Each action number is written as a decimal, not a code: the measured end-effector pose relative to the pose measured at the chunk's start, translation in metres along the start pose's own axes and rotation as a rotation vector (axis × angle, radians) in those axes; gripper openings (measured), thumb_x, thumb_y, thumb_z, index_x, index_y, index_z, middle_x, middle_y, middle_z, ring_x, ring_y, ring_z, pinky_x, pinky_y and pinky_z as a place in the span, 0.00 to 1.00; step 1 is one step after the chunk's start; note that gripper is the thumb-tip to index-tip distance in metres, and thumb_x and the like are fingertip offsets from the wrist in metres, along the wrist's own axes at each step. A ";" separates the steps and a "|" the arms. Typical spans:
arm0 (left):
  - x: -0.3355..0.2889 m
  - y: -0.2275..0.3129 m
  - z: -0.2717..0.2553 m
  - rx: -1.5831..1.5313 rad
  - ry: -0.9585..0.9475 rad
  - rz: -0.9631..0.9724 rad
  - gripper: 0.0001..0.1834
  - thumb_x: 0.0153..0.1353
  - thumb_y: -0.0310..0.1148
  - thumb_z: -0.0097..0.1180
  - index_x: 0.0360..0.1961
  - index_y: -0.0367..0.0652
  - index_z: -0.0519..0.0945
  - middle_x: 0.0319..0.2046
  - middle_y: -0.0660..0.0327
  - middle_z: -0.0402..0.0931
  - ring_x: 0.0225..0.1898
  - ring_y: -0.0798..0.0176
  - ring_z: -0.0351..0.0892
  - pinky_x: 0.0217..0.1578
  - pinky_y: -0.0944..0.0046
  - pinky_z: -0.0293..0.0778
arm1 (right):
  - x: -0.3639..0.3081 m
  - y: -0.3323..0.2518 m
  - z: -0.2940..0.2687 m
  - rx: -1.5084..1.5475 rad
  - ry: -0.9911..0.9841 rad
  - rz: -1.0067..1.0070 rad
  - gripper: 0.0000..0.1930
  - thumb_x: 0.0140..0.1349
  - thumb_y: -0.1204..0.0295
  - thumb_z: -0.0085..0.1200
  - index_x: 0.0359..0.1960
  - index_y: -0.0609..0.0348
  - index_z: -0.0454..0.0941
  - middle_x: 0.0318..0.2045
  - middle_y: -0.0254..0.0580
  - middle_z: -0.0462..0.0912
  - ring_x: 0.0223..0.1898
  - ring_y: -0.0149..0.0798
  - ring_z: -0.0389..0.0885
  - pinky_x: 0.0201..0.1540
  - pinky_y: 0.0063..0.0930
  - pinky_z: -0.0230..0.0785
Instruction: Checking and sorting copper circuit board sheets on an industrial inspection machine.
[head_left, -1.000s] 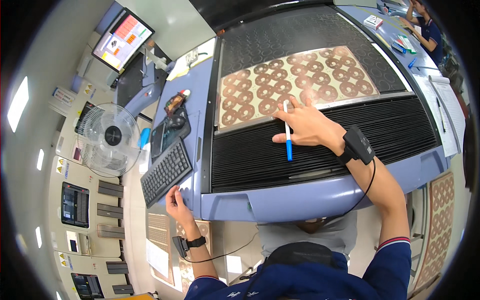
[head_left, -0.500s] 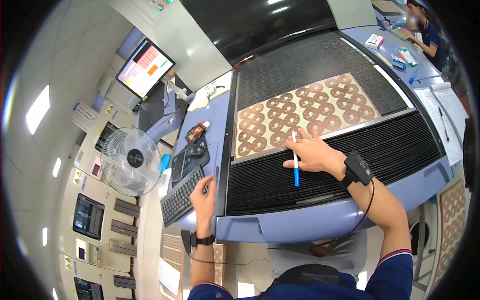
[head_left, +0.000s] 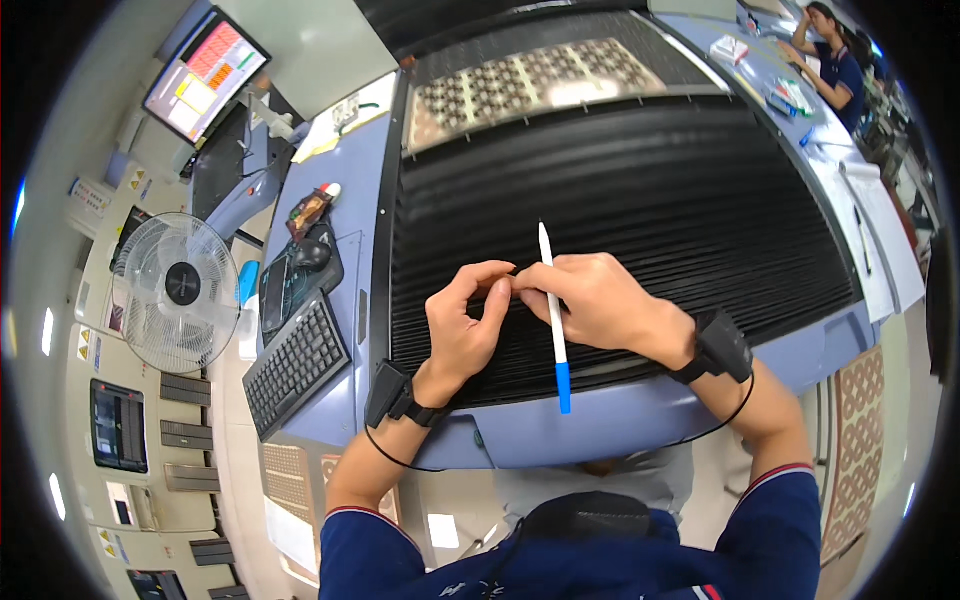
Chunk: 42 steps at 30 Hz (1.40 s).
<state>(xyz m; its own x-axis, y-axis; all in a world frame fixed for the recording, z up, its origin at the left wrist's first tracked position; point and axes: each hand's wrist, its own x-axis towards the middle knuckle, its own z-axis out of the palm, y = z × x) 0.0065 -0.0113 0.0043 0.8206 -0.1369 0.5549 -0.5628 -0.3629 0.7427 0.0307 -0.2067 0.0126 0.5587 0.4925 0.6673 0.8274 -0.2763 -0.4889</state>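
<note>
A slim white pen (head_left: 559,345) with a blue end lies between the fingers of my right hand (head_left: 600,305), its dark tip pointing away from me. My left hand (head_left: 467,318) is beside it, thumb and forefinger curled together at the right hand's fingertips. Whether something small is pinched there, I cannot make out. Both hands hover over the black ribbed cover (head_left: 640,200) of the machine. Behind that cover lies a flat panel (head_left: 520,85) with rows of brown ring shapes, blurred and far from my hands.
A keyboard (head_left: 298,365), a mouse (head_left: 313,254) and a tilted monitor (head_left: 207,75) stand on the left. Beyond them is a white fan (head_left: 182,285). Papers (head_left: 880,235) lie on the right ledge. Another person (head_left: 835,65) sits at the far right.
The panel has slid away from me, and the ribbed cover stretches out behind it. My right hand has left the panel with the pen. The left hand has come across to meet it.
</note>
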 end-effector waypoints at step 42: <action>-0.012 -0.005 0.003 -0.014 -0.008 -0.202 0.07 0.61 0.20 0.54 0.40 0.35 0.72 0.22 0.63 0.76 0.22 0.75 0.75 0.23 0.74 0.69 | -0.011 -0.004 0.013 0.044 -0.086 0.115 0.07 0.54 0.76 0.58 0.33 0.61 0.74 0.17 0.47 0.78 0.21 0.52 0.80 0.23 0.41 0.71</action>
<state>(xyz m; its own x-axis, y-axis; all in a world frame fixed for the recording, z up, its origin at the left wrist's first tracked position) 0.0000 -0.0101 -0.0070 0.9178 -0.0697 0.3910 -0.3877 -0.3712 0.8438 0.0203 -0.1999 0.0003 0.6412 0.5291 0.5558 0.7540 -0.2996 -0.5846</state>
